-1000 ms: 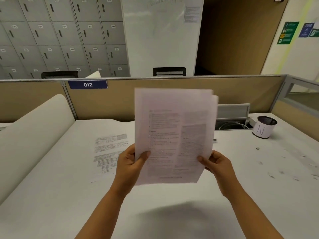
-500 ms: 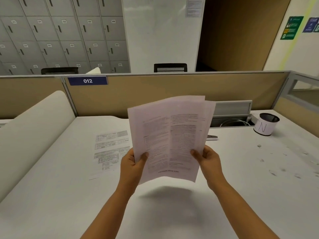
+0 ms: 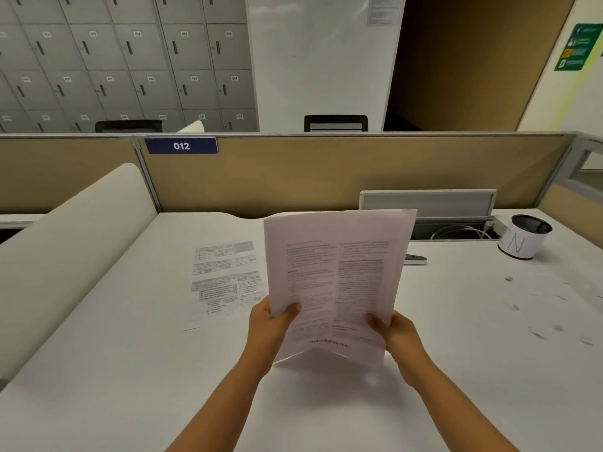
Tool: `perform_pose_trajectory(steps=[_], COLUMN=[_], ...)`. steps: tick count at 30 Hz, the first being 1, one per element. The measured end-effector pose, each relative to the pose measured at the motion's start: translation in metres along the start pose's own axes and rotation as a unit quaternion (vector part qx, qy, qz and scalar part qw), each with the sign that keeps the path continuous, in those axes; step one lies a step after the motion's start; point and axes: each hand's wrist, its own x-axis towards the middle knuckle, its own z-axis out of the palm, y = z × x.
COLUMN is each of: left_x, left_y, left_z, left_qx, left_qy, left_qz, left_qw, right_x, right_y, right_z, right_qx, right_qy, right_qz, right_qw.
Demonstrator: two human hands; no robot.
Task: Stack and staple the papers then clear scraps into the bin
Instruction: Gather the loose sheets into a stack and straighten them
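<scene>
Fingers (image 3: 375,319) curled around papers (image 3: 336,275)

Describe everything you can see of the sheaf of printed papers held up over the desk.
The sheaf of white printed paper sheets stands nearly upright above the white desk, several sheets deep, edges slightly fanned at the top right. The front page carries two columns of small black text, too blurred to read. The left hand and right hand pinch its lower corners, thumbs on the front. Its bottom edge bows, close to the desk; contact is unclear.
</scene>
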Motion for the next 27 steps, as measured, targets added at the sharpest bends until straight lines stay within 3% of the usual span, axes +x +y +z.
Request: perform_pose_trajectory(steps=[5,7,8,11,13,15,23,27], left_x=[0.026,0.043,0.053,0.074,0.076,0.07,-0.012,-0.019], left_y=[-0.015,-0.031,-0.039,-0.065,-0.078,-0.084,-0.066,-0.05], left_z=[-0.023,-0.044,-0.055,-0.084,-0.09,-0.085,-0.034,-0.035], left_qx=[0.012,0.128,0.233,0.53,0.604,0.632,0.689,0.648], left_qy=[-0.022,0.012,0.028,0.006,-0.059,-0.097,-0.119,-0.018], left_qz=[-0.026,-0.024,-0.027,-0.066,-0.104,-0.114,-0.095,-0.048], left_qw=[0.999,0.991,0.972,0.845,0.788,0.76,0.708,0.76], right_x=[0.008,0.01,0.012,0.014,0.015,0.015,0.008,0.003], right_y=[0.005,0.006,0.007,0.009,0.011,0.011,0.003,0.002], right_z=[-0.005,-0.011,-0.014,-0.019,-0.02,-0.019,-0.026,-0.03], right_qx=[-0.057,-0.066,-0.067,-0.034,-0.011,0.003,0.047,0.049], right_qy=[0.031,0.043,0.047,0.061,0.065,0.065,0.058,0.064], right_qz=[-0.001,0.009,0.017,0.045,0.063,0.073,0.091,0.099], right_qw=[0.998,0.997,0.996,0.997,0.996,0.995,0.993,0.992])
